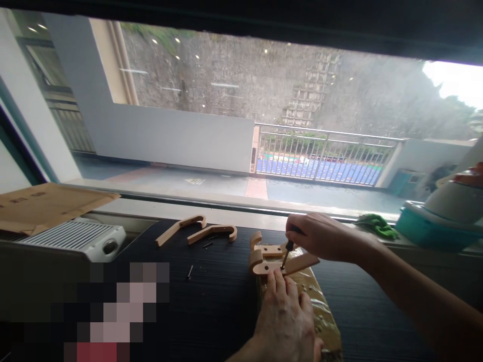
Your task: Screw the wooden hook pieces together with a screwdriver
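Observation:
My right hand (315,234) is closed around the handle of a screwdriver (286,255). The screwdriver's tip stands in a hole of a curved wooden hook (260,269). My left hand (285,306) lies with fingers stretched forward, fingertips touching the near side of that hook. Just behind it is a second wooden hook (272,250), partly hidden by the screwdriver and my right hand. Both rest on a board wrapped in shiny tape (324,317). Farther left lie two loose wooden hooks, one (181,229) beside the other (213,234), and a screw (189,272).
Small dark screws (208,245) lie by the loose hooks on the black table (222,296). A white ridged appliance (75,241) and cardboard (49,203) stand left. A green cloth (377,226) and teal container (430,226) are at right, below the window. Pixelation hides the lower left.

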Motion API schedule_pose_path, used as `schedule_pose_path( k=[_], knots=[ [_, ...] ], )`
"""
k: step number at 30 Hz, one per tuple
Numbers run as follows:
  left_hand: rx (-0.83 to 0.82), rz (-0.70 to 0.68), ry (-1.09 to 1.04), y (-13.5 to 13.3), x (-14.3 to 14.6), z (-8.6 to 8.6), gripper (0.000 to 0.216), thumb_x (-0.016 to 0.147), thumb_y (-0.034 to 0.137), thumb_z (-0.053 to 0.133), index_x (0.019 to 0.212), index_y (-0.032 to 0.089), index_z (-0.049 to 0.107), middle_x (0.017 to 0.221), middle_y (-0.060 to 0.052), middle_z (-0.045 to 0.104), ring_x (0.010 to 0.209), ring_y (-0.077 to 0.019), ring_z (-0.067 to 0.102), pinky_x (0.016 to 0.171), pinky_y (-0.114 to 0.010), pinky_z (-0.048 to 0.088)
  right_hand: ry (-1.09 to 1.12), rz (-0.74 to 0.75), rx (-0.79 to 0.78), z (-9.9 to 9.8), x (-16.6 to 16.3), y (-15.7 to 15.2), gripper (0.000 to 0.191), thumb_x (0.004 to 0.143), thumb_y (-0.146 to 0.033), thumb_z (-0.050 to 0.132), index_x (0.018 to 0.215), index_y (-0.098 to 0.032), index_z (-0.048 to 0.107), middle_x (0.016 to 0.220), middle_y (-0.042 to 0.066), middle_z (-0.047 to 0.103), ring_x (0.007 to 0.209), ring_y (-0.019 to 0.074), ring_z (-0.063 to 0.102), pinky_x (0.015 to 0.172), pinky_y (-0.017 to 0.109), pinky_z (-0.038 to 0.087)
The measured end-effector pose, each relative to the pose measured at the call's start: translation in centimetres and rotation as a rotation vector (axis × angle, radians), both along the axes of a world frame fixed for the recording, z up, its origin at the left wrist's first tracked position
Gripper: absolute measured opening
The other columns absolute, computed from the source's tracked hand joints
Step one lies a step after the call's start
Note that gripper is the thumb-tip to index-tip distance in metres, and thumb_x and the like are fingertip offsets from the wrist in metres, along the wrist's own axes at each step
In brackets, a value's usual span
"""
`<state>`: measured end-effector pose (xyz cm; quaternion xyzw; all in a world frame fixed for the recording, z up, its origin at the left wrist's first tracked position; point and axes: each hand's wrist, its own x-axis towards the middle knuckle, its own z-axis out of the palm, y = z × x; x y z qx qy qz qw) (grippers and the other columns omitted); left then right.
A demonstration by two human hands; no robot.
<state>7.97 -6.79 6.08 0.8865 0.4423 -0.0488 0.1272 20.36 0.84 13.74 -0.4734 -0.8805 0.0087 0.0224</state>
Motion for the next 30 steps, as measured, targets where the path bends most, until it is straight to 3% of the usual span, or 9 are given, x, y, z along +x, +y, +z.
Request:
schedule_pose_path(
  k=[7,14,20,25,30],
  knots=[
    [0.026,0.005,-0.017,0.0,0.0,-0.5,0.066,0.087,0.046,0.050,0.138,0.006,0.040,0.142,-0.029,0.032,0.132,-0.0467,0.022,0.105,-0.059,0.018,0.019,-0.043,0.023,0.1,-0.5,-0.3,0.029,0.091,-0.035,0.042,0.081,-0.017,0.063,0.071,0.003,0.064,0.059,0.0116,0.051,0.053,0.025,0.030],
    [0.011,0.019,-0.028,-0.1,0.0,-0.6,0.067,0.086,0.045,0.052,0.137,0.004,0.041,0.142,-0.030,0.031,0.133,-0.0475,0.020,0.108,-0.057,0.013,0.026,0.069,0.011,0.6,0.1,-0.1,0.028,0.091,-0.032,0.042,0.081,-0.020,0.064,0.069,0.000,0.063,0.058,0.0104,0.048,0.053,0.024,0.029],
    [0.019,0.004,-0.028,0.1,0.0,-0.7,0.065,0.086,0.044,0.053,0.136,0.005,0.042,0.141,-0.030,0.032,0.132,-0.0487,0.021,0.105,-0.060,0.017,0.042,-0.016,0.024,-0.3,0.2,0.2,0.032,0.093,-0.034,0.040,0.077,-0.017,0.061,0.067,0.002,0.060,0.056,0.0103,0.047,0.052,0.025,0.027],
    [0.031,0.018,-0.043,-0.1,0.1,-0.9,0.066,0.086,0.045,0.052,0.137,0.005,0.041,0.141,-0.030,0.032,0.133,-0.0467,0.021,0.107,-0.058,0.015,0.037,-0.012,0.021,0.1,0.3,0.1,0.032,0.093,-0.034,0.039,0.077,-0.017,0.061,0.069,0.003,0.062,0.058,0.0109,0.048,0.052,0.025,0.028],
    [0.024,0.025,-0.033,-0.2,0.0,-0.6,0.066,0.086,0.046,0.052,0.137,0.005,0.041,0.142,-0.029,0.032,0.133,-0.0457,0.020,0.108,-0.057,0.014,0.020,0.045,-0.018,0.7,0.5,0.2,0.024,0.090,-0.036,0.045,0.087,-0.022,0.064,0.073,0.000,0.065,0.060,0.0117,0.050,0.054,0.024,0.030]
  ],
)
